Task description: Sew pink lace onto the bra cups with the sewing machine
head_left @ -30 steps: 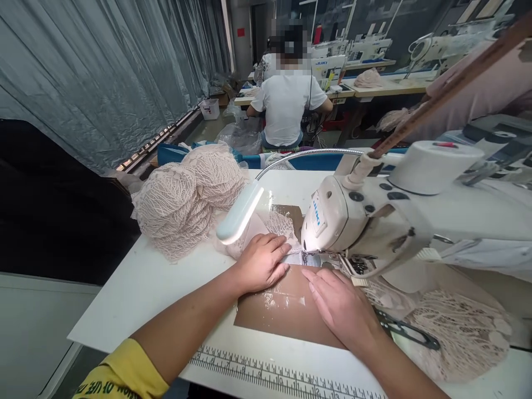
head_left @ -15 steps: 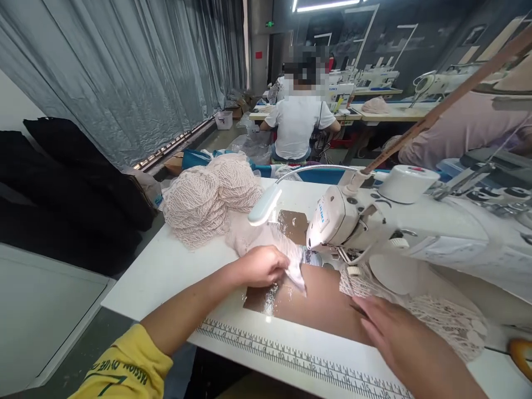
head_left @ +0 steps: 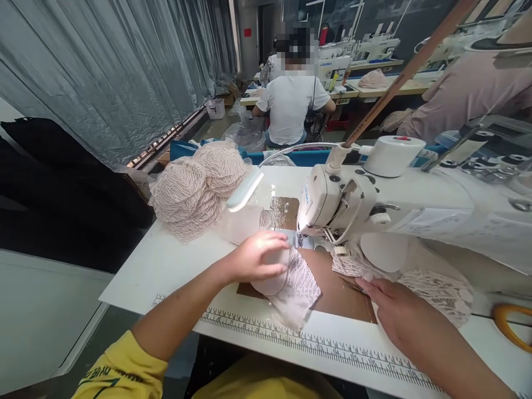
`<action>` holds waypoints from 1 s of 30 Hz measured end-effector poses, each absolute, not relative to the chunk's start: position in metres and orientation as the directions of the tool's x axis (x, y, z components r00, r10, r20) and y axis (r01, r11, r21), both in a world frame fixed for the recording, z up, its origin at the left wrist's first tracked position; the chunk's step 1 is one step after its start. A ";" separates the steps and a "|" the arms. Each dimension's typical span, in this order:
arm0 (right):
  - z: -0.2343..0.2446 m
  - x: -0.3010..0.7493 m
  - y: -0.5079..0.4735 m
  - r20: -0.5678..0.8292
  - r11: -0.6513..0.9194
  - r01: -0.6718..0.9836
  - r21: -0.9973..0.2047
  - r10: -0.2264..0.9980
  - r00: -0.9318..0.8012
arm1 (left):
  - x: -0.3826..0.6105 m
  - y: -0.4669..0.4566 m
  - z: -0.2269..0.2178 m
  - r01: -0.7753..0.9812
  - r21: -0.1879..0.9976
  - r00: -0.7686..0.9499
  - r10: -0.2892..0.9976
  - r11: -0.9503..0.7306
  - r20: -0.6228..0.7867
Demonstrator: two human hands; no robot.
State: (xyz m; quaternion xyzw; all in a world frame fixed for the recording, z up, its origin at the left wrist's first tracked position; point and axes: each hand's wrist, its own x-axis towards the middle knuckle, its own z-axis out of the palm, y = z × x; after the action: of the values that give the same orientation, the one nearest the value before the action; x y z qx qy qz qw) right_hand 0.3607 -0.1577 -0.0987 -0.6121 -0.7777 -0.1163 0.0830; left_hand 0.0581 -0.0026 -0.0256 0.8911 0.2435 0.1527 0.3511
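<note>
My left hand (head_left: 260, 257) rests with its fingers apart on a pale lace piece (head_left: 302, 285) that has a smooth rounded part under the palm. The lace lies on the brown plate (head_left: 332, 293), its pointed end over the table's front edge. My right hand (head_left: 388, 305) is closed around a thin, dark pointed tool (head_left: 352, 284); whether it is snips or tweezers I cannot tell. Just beyond the tool's tip, another lace piece (head_left: 349, 263) lies below the sewing machine (head_left: 328, 202). More lace with a rounded cup (head_left: 384, 249) spreads to the right.
Stacked lace pieces (head_left: 187, 191) stand at the table's back left, near a lamp head (head_left: 245, 191). A printed ruler scale (head_left: 291, 335) runs along the front edge. An orange ring-shaped handle (head_left: 509, 327) lies at right. A person in white (head_left: 291, 108) sits ahead.
My left hand has opened from its pinch; the lace piece now lies flatter and nearer me. My right hand still grips the tool. The view has shifted somewhat.
</note>
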 end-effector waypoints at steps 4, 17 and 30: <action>-0.092 0.369 -0.166 0.283 0.297 0.952 0.079 0.909 -0.307 | 0.069 0.017 -0.036 0.451 0.727 0.760 0.650 -0.518 -0.009; -0.076 0.347 -0.170 0.287 0.246 0.921 -0.304 0.945 -0.157 | 0.064 0.024 -0.057 0.291 0.955 0.762 0.616 -0.051 -0.200; -0.037 0.249 -0.087 -0.116 -0.051 0.607 -0.793 0.991 -0.068 | 0.060 0.012 -0.051 0.163 0.987 0.904 0.402 0.000 -0.149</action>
State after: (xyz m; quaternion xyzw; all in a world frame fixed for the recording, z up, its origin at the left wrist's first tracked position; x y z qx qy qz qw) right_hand 0.2491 -0.0866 -0.0371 -0.6288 -0.6354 0.3609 0.2658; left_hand 0.0598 0.0119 -0.0514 0.7015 0.2012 0.0881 0.6779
